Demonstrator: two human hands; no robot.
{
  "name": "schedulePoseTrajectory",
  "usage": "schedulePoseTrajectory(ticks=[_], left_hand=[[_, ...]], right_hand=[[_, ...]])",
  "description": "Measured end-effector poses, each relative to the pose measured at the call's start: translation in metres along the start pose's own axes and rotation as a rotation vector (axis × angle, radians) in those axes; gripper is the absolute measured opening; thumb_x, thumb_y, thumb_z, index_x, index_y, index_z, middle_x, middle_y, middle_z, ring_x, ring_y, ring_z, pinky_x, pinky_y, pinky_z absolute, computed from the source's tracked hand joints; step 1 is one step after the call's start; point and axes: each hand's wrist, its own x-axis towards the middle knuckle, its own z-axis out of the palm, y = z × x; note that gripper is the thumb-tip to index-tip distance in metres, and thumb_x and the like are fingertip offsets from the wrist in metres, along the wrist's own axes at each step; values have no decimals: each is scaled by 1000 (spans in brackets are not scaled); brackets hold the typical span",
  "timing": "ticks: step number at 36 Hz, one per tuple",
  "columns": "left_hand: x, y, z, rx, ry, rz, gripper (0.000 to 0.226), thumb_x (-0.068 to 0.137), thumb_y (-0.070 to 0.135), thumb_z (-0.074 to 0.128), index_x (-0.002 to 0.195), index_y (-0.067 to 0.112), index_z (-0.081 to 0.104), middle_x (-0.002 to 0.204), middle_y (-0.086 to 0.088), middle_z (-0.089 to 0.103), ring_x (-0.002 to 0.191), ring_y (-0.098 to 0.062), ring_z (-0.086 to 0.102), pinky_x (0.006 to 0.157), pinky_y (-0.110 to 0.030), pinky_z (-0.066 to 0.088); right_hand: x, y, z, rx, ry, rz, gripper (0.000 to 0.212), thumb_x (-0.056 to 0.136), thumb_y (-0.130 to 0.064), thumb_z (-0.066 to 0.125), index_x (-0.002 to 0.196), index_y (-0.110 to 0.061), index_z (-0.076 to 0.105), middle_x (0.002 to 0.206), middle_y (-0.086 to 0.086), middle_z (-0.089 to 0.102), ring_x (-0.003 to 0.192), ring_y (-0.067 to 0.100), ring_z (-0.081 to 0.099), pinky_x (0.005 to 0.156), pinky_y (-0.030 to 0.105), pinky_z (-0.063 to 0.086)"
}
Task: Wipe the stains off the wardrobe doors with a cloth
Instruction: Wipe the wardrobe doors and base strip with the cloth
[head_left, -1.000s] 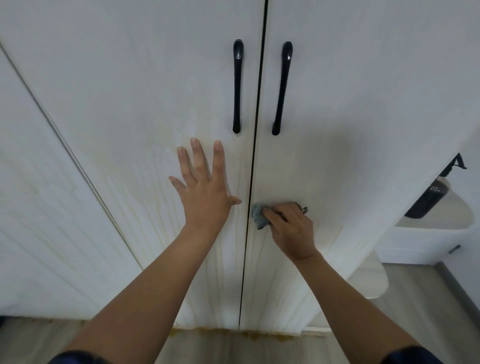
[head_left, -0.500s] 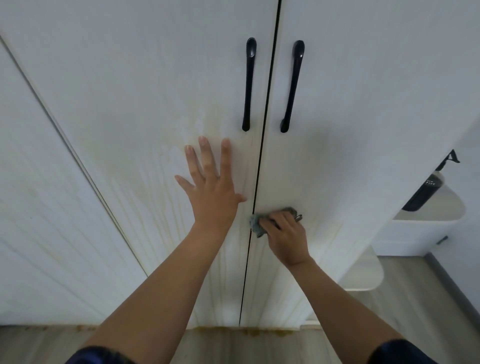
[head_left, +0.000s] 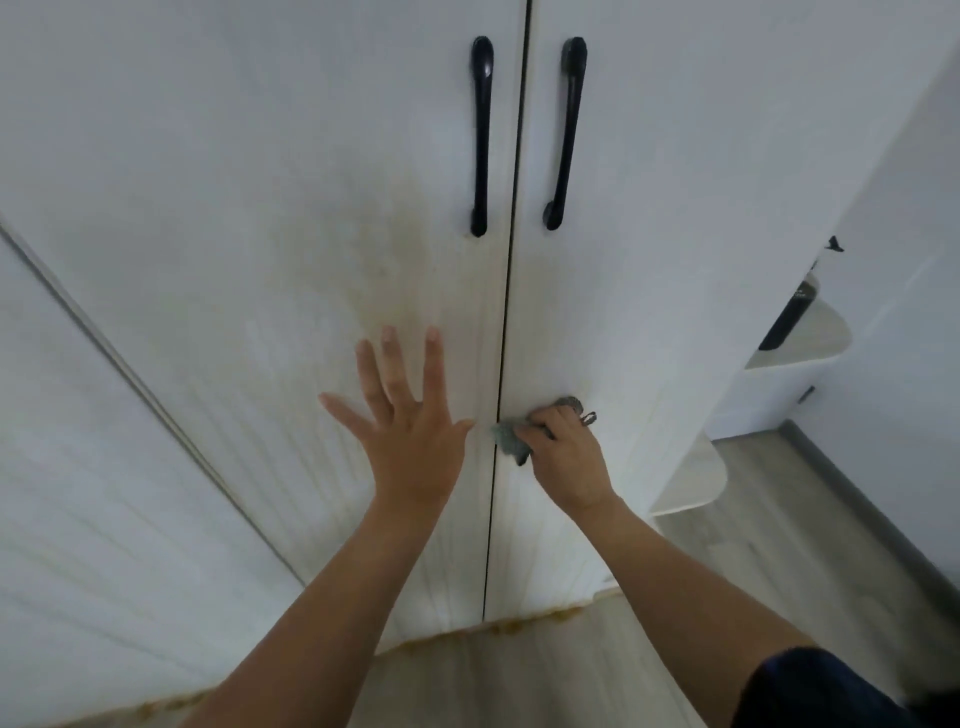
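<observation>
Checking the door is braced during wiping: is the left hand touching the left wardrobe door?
Touching. The head view shows the left hand spread flat, its palm pressed against the left wardrobe door.

the left hand (head_left: 410, 441) has slid down the left door (head_left: 260, 208), now well below the black handle (head_left: 481, 135) it nearly reached, fingers (head_left: 432, 364) spread wider. the right hand (head_left: 569, 457) and cloth (head_left: 506, 439) sit lower on the right door (head_left: 675, 208).

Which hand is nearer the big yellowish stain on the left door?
Left. The left hand lies flat on the left door, fingertips just below the stain. The right hand grips the cloth on the right door, farther off.
</observation>
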Motion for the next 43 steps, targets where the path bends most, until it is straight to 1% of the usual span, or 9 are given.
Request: schedulePoseTrajectory(ticks=[9,12,16,21,23,29,33,37,43], left_hand=[[-24,0,45,-36,51,98,139,62,58,89,166,22,5,167,-23,7,154,-47,13,110,-83,15],[-28,4,58,-32,23,105,139,61,58,90,166,21,8,168,-24,6,155,-46,11,111,-84,13],[-31,0,73,7,9,131,136,62,58,89,166,24,8,170,-19,-14,157,-44,0,112,-83,9],[-27,0,75,45,-2,137,145,58,56,92,166,26,-1,168,-14,-27,156,-39,-20,112,-84,5],[-26,1,75,62,-19,115,149,57,54,94,166,25,-3,168,-14,-28,155,-38,-22,111,-84,8],[-26,10,68,93,-55,37,159,51,48,99,165,21,-7,168,-24,-3,155,-42,-18,107,-86,19],[-27,18,69,52,-69,-7,162,51,46,100,164,19,-13,168,-25,-12,153,-43,-25,103,-87,22],[-25,20,74,25,-76,-18,164,51,46,100,163,18,-16,165,-19,-32,152,-44,-27,100,-89,24],[-21,22,75,16,-95,-42,164,51,50,99,163,14,-16,163,-31,-10,149,-57,1,94,-89,31]], right_hand=[[50,1,-57,-11,339,84,31,80,11,60,106,0,75,99,18,64,94,33,55,93,27,39],[59,10,-47,-17,392,85,30,80,13,58,101,-1,75,96,17,64,93,31,53,88,32,42],[48,30,-18,-34,370,-12,20,91,7,53,94,-4,68,93,18,64,85,35,57,80,36,42],[3,54,2,-42,107,-98,24,75,12,70,86,-9,72,94,10,62,84,30,57,70,41,51],[-1,59,-10,-7,80,-76,23,77,8,68,89,-10,76,93,9,64,87,27,56,70,40,53],[43,69,-72,43,423,-29,29,96,2,50,97,-4,78,95,15,67,92,29,55,83,34,49],[68,84,-74,28,526,-33,27,88,10,57,92,-7,77,90,14,66,88,30,53,78,35,49],[48,92,-42,2,468,-86,23,84,13,65,85,-8,74,88,14,63,83,32,56,73,39,50],[-7,104,-11,-9,202,-167,23,85,2,57,87,-12,76,96,8,59,89,25,53,63,39,52]])
